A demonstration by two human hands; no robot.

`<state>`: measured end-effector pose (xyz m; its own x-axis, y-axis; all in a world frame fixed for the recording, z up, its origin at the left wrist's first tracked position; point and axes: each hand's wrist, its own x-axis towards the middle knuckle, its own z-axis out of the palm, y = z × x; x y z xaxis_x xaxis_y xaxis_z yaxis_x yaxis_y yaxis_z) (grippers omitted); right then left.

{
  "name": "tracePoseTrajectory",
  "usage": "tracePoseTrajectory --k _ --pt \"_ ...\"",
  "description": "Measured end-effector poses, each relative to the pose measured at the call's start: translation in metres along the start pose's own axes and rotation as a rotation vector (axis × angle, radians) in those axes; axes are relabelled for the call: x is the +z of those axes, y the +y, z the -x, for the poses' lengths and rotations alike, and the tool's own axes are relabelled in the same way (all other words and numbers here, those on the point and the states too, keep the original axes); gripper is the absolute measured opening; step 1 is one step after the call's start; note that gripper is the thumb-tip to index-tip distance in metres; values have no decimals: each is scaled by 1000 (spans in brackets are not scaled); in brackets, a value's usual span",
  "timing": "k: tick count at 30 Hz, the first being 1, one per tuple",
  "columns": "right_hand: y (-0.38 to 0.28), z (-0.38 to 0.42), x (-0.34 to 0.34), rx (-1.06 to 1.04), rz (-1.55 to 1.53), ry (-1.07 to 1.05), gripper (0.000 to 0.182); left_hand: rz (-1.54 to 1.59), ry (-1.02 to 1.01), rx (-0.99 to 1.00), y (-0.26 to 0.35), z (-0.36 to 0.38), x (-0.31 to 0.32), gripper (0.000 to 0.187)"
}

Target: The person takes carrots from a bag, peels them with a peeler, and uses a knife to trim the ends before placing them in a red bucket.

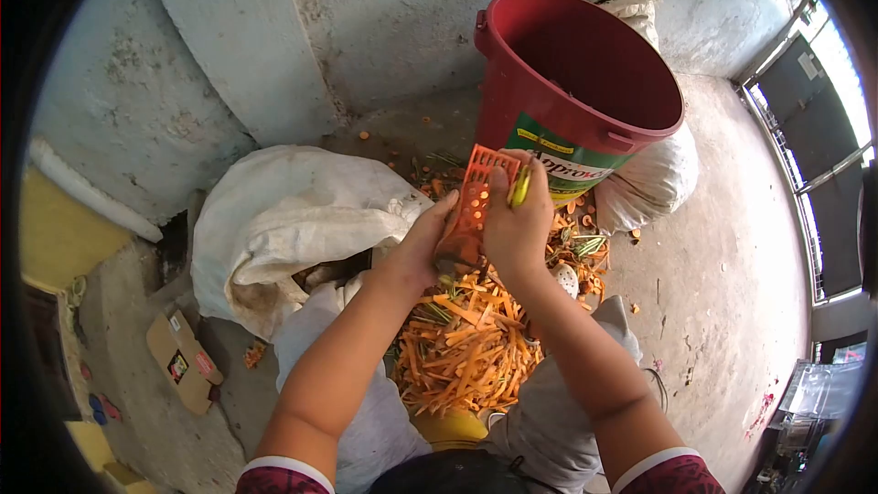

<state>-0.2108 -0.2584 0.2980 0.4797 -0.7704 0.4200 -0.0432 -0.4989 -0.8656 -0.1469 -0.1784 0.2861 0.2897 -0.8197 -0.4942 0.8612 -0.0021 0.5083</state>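
Note:
Between my two hands, over a heap of carrot peelings (471, 348), is an orange plastic piece with rows of holes (476, 185). My left hand (422, 245) is closed around its lower left side, where a dark orange, blurred end (460, 247) with a greenish tip shows. My right hand (519, 224) is closed, its thumb on the upper part of the perforated piece. A yellow-green handle (520, 187) sticks out of the right fist; the rest of that tool is hidden.
A large dark red bin (572, 82) stands ahead by the wall. A white sack (274, 192) lies at the left, and another sack (654, 183) sits behind the bin. Carrot slices (572, 210) lie scattered near the bin. Flattened cardboard (183, 361) rests on the concrete floor.

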Motion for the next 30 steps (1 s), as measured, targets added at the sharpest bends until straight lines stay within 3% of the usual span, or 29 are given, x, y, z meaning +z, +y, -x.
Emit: tracePoseTrajectory --k 4,7,10,11,13,17,18,20,24,27,29,30 --pt "-5 5 -1 -23 79 -25 24 -16 109 9 -3 10 7 28" --pt "3 0 -5 -4 189 24 26 -67 -343 -173 4 -9 -23 32" --pt "43 -35 -19 21 258 203 30 -161 -214 -221 -11 -15 -25 33" --pt "36 -49 -32 174 184 254 30 -266 -128 -181 -11 -4 -11 34" --pt "58 -71 -56 11 558 437 28 -356 -133 -147 -16 -7 -17 37" --pt "97 -96 -83 52 128 559 16 -273 -151 -195 -7 2 -9 39" --pt "62 -88 -71 118 40 529 12 -221 -129 -177 -8 -3 -11 40" --pt "30 -68 -53 273 -328 239 15 -154 -120 -141 -12 -20 -24 43" --pt "10 -19 -7 -52 -29 30 24 6 -129 -57 -4 -11 -12 36" --pt "-18 5 -2 97 -78 -130 22 -3 -196 77 -2 7 -9 30" --pt "-11 8 -1 32 -27 -66 23 -62 -277 79 -2 5 -15 29" --pt "-9 9 0 0 -3 -35 24 -38 -192 27 -2 3 -14 29"
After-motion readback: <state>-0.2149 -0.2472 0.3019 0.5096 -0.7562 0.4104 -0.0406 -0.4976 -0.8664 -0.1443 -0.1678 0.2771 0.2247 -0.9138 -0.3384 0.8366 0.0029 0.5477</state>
